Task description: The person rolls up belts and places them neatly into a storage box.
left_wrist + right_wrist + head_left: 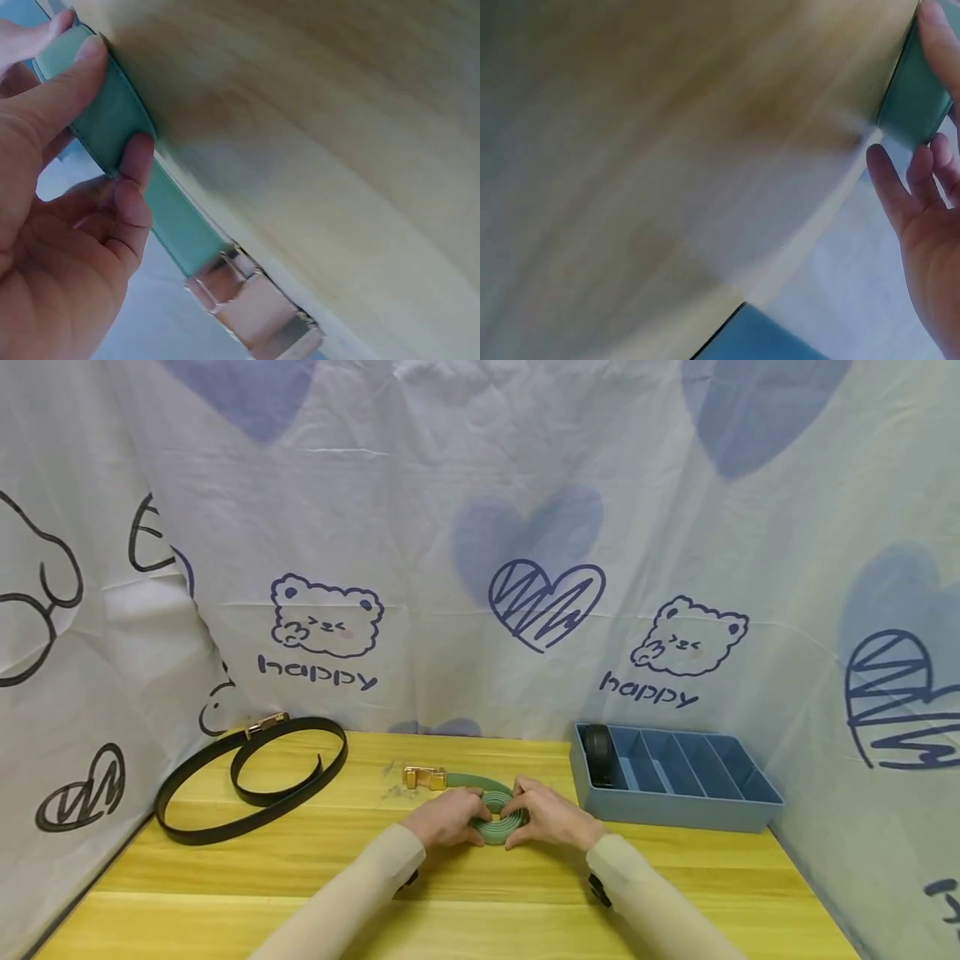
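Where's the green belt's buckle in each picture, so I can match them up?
Head: the buckle is below the middle, a little left.
Left wrist: bottom, just right of centre.
Right wrist: not in it.
Shared landmark: the green roll, lower middle, top left and top right respectively.

Leftward on the table (495, 902), a black belt (198, 837) sprawls in loose loops, buckle (267, 724) by the printed cloth (450, 697), and over right sits a blue box (675, 808), a black roll (597, 752) tucked into its left end!
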The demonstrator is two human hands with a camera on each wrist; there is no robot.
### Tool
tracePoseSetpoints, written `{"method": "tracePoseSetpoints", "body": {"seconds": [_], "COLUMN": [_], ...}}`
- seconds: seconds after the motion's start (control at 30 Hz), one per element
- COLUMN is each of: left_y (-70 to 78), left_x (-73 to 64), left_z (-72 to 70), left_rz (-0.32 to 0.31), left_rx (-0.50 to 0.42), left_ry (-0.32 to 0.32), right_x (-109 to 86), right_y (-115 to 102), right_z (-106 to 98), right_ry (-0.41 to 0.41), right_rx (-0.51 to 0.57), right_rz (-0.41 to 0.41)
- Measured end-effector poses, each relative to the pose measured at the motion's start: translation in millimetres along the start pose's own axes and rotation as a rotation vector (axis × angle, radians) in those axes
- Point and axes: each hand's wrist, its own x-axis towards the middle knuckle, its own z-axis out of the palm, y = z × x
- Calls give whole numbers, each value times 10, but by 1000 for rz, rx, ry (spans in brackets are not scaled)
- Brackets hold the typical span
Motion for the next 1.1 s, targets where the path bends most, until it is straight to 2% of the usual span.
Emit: {"method": "tracePoseSetpoints", "body": {"seconds": [0.13, 0.33, 0.43, 0.6, 0.8, 0.93, 1.1], "left_y": [-10, 94, 97, 5, -82, -77, -1], "left_x": [-5, -31, -43, -48, -45, -63, -84], "left_z": [2, 29, 33, 0, -47, -48, 14], "left_rz": [-14, -77, -68, -2, 19, 10, -18], "left_rx": [16, 107, 103, 30, -20, 9, 80], "left_ry": [5, 71, 97, 67, -13, -22, 29], "right_x": [28, 74, 83, 84, 82, 92, 103], "right_y": [-19, -127, -152, -96, -56, -83, -117], "right_z": [-32, -43, -53, -109, -116, -110, -69], "right_ry": [-26, -3, -14, -82, -110, -100, -77], "right_rx": [-27, -123, -107, 23, 55, 31, -18], "right_rz": [22, 29, 34, 65, 32, 47, 68]}}
